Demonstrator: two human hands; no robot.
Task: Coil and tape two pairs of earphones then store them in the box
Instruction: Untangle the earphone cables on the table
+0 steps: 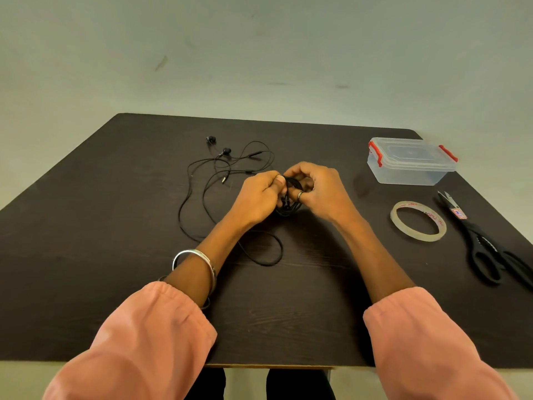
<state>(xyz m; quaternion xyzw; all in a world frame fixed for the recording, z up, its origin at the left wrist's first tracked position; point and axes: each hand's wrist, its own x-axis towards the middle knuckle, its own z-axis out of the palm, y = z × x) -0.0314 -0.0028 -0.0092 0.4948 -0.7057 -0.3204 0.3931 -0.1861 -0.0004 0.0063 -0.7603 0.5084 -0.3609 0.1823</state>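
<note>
Both hands, left hand (256,197) and right hand (314,189), pinch the coiled earphones (288,203) at frame centre, keeping loops gathered; tape roll (418,221) waits right.

Matt dark wood-grain table (115,226), clear glossy plastic box (411,166), shiny metal bangle (199,264).

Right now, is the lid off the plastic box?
No, the clear plastic box sits at the table's far right with its lid on and red clips at both ends.

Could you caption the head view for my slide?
Both hands coil black earphones; a second pair lies loose.
</note>
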